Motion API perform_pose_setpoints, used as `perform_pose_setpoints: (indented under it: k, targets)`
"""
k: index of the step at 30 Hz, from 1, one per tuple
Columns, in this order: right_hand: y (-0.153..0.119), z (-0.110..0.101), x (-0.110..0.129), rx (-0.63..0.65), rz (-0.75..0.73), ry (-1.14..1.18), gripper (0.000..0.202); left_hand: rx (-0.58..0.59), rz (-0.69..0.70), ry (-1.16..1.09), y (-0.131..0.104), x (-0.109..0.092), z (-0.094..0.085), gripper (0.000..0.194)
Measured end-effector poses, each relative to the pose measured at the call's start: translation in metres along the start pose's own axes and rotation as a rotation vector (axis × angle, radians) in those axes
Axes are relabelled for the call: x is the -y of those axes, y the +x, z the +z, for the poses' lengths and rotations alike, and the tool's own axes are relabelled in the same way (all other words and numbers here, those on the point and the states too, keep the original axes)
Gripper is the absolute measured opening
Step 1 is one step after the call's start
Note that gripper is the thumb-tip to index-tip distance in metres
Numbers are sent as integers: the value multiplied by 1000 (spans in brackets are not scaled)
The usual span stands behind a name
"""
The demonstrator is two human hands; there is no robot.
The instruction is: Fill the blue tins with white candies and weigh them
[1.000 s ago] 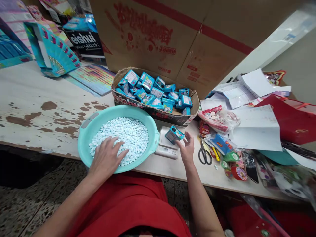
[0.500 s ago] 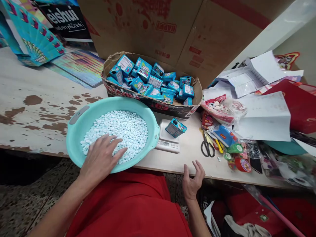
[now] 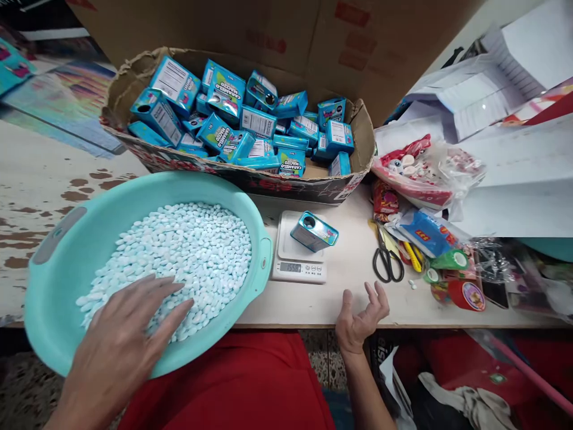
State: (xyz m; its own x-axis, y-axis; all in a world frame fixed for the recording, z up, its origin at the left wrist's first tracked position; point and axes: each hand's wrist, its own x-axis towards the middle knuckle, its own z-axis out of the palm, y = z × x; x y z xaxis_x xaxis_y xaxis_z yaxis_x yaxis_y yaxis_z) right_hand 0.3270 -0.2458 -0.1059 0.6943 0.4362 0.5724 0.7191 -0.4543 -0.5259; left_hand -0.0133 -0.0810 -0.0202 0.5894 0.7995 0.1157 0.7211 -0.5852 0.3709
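Note:
My left hand rests over the small pale-blue candies with its fingers spread, on the near side of a turquoise oval basin. Its fingertips touch the candies; whether any lie beneath the palm is hidden. At the table's front edge, my right hand is palm up, fingers apart and holding nothing. Between the hands and farther back, a blue candy box with a round hole in its top stands slightly tilted on a white digital scale. Digits show on the scale's display.
Behind the basin, a torn cardboard tray holds several blue candy boxes. To the right lie black-handled scissors, a yellow cutter, tape rolls, a bag of sweets and papers. A large carton stands behind.
The view has moved closer, so the basin and tray appear larger and farther left. My left hand stays over the candies, and my right hand stays open near the table edge.

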Motion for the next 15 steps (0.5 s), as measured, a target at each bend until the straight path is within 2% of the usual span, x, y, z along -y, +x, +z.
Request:
perform_pose_setpoints:
  k: [6, 9, 12, 15]
  targets:
    - [1, 0, -1, 36, -6, -27, 35, 87, 32, 124, 0, 3, 0, 36]
    - [2, 2, -1, 60, -31, -40, 33, 148, 133, 203, -5, 18, 3, 37]
    - [2, 4, -1, 79, -48, -55, 32, 157, 255, 270, -11, 32, 5, 37]
    - [0, 3, -2, 90, -51, -56, 31, 167, 198, 248, -10, 26, 4, 39]
